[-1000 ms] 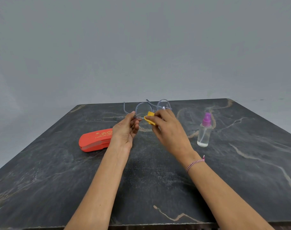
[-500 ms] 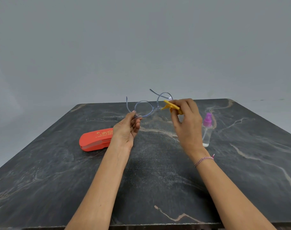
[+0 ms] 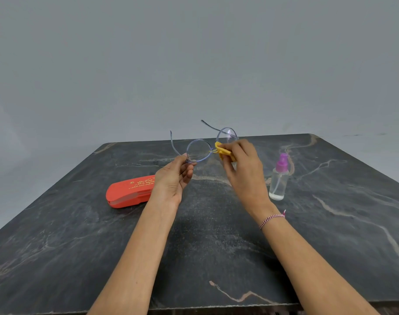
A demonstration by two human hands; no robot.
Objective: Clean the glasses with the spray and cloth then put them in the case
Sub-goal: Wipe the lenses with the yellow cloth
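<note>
Moved off the left lens, the cloth (image 3: 223,152) pinched in my right hand (image 3: 245,171) now wipes by the bridge of the glasses (image 3: 198,151) my left hand (image 3: 171,180) pinches; cleaning goes on.

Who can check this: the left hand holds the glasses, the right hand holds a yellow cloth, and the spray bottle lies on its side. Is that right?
Not quite. The head view shows the spray bottle standing upright, not on its side. The left hand holds the glasses and the right hand the yellow cloth.
</note>
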